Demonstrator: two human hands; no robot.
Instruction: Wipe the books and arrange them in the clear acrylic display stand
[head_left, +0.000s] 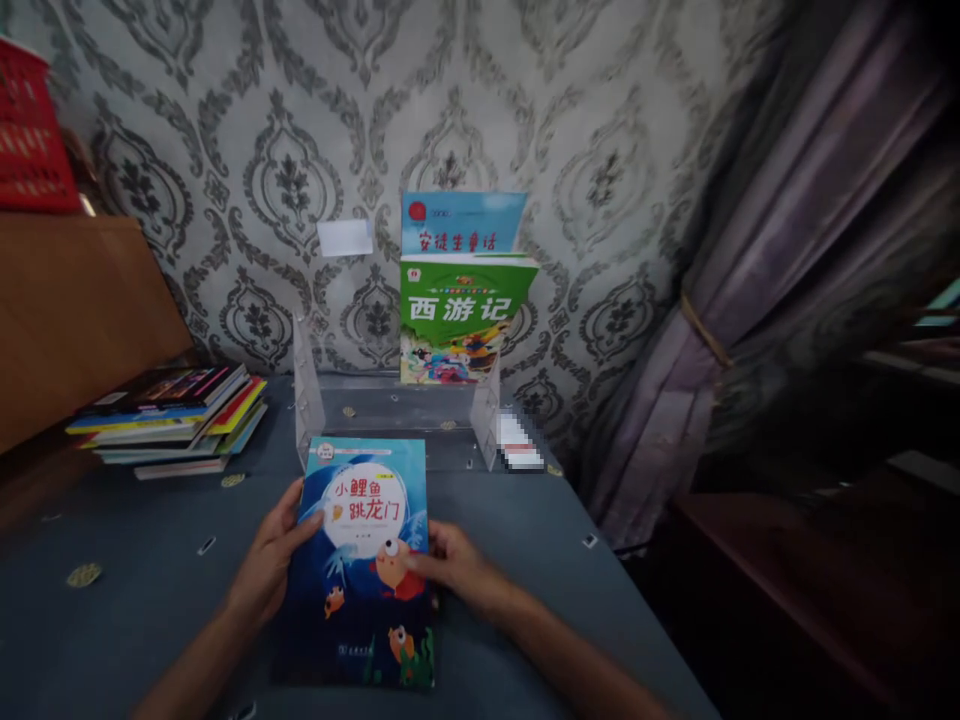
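A blue children's book with orange fish on its cover is held upright, front towards me. My left hand grips its left edge, thumb on the cover. On the right edge my right hand is closed, its thumb over the large fish. Just behind the book stands a clear acrylic rack with stepped sides. At its back right rest a green book and, behind that, a light blue book that shows only its upper part.
To the left lies a stack of books on the grey-blue tabletop. A wooden panel with a red basket on top is beyond it. Right of the rack is a blurred white item. A tied curtain hangs by the table's right edge.
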